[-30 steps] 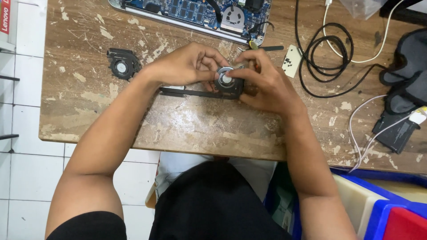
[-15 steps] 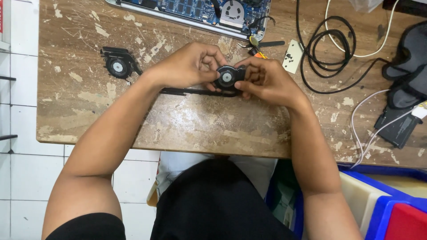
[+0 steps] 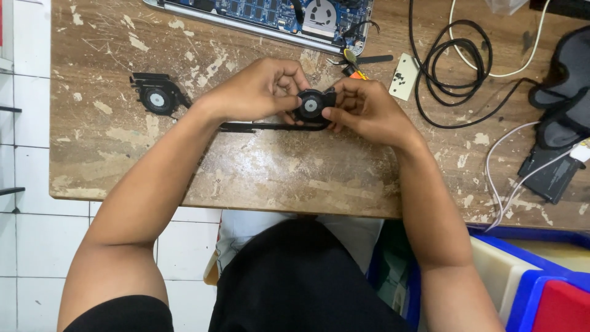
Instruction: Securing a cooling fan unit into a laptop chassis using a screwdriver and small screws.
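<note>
Gripping a small black cooling fan from both sides, the left hand and the right hand meet just above the middle of the frame, over the far half of a worn wooden table. The left hand's fingers curl round the fan's left edge, and the right hand's thumb and fingertips pinch its right edge; both hands are closed on it. A thin black heat pipe runs leftward from under the fan and lies along the tabletop beneath the left hand.

A second black fan rests by itself toward the upper left, well apart from the hands. At the top centre lies an opened laptop, its blue circuit board showing. Just right of the hands sit a screwdriver and a small pale plate. Further right are a coiled black cable, a white cable, and a dark pouch at the right edge.

The table's brown top is scratched and blotched with pale patches where the finish has worn off. White floor tiles fill the left side below the table edge, and blue and red plastic bins stand at the lower right.
</note>
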